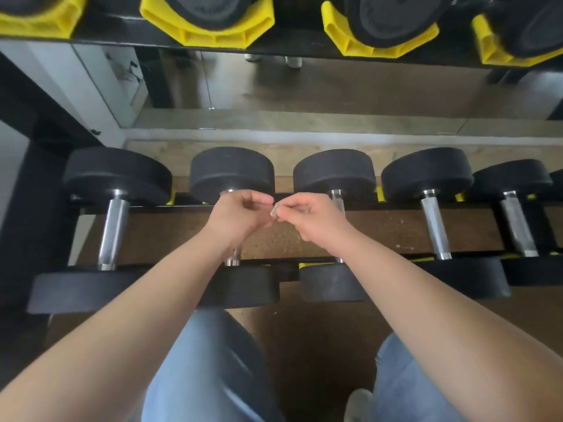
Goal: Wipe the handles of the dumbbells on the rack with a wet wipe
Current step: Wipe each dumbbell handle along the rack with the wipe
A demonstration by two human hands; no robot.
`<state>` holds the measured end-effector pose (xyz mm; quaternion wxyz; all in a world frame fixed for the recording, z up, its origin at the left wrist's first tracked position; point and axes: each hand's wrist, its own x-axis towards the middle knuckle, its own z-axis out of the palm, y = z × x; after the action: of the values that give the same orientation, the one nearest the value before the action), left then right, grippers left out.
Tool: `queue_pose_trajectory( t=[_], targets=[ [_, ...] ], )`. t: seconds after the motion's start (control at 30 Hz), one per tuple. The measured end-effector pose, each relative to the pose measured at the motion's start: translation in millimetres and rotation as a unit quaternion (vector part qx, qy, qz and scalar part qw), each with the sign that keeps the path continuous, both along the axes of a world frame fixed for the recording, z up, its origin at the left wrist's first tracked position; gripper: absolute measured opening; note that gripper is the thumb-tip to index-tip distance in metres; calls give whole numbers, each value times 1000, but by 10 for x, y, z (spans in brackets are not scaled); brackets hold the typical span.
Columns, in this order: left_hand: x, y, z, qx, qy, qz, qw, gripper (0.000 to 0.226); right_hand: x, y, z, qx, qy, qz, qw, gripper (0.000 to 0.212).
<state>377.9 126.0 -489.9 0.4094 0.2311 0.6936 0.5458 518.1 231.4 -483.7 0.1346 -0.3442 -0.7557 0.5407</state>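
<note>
Gym rack, lower tier: dumbbells lie in a row, steel handles bare. Wet wipe — small, wadded, probably limp and light — is held above them; best unfolded by its edges. Left hand and right hand meet, each grip pinching it — forearms converging.

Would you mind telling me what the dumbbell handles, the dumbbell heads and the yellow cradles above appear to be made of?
Dumbbell handles: likely chromed or polished steel, going by the bright silver surface with sharp glints.
Dumbbell heads: probably rubber or urethane coated, as they look matte black with almost no shine.
Yellow cradles: seemingly moulded plastic, given the even yellow colour and ribbed walls.
</note>
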Motion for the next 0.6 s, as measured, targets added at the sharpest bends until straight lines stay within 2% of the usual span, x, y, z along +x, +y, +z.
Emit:
queue_pose_trajectory(
  t=[0.1, 0.17, 0.27, 0.37, 0.5, 0.6],
  targets=[
    [-228, -150, -74, 0, 59, 27, 998, 16, -315, -145, -97, 7, 0, -21, 1000, 8],
    [-356, -226, -154, 5, 58, 51, 997, 17, -489, -201, -180, 40, -5, -35, 999, 5],
    [-453, -302, -285, 17, 29, 93, 995, 19, -672, -280, -292, 127, -21, -42, 991, 10],
    [-454, -337, -402, 16, 30, 121, 992, 18, -777, -343, -355, 218, 24, -61, 974, 8],
    [-442, -385, -443, -25, 84, 118, 989, 16, -853, -352, -439, 338, 4, -21, 941, 10],
    [-409, -386, -350, -82, 138, 109, 981, 21, -853, -351, -431, 359, -20, 16, 933, 16]
  ],
)
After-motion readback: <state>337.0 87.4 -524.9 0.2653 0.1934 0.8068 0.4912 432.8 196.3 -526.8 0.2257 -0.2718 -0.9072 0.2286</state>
